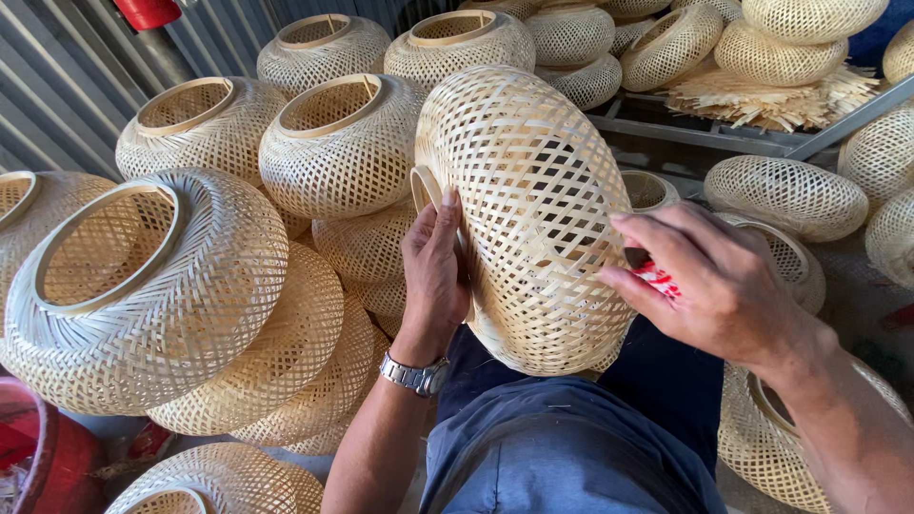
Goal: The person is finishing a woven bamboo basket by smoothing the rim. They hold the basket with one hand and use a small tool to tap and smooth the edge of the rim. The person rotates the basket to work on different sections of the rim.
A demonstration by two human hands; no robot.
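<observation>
A head-worn view looks down over a heap of woven bamboo lampshades, pale and rounded, piled against a grey corrugated wall and stacked on a metal rack at the upper right. The largest of these, a wide shade with a ring opening, lies tilted at the left, resting on others beneath it.

At the centre, one open-weave bamboo shade is held on its side above the person's lap, its ring opening turned to the left. Dark blue trousers are seen below it.

The right hand is pressed against the right side of the shade, its fingers curled narrowly around a small red and white object; what the object is cannot be told, since most of it is hidden in the hand.

The left hand is laid on the shade's left edge at the ring, the fingers closed together and gripping the rim, the thumb side hidden. A silver wristwatch is worn on the left wrist.

A red plastic tub is glimpsed at the bottom left corner, and a bundle of loose bamboo strips is laid on the rack.
</observation>
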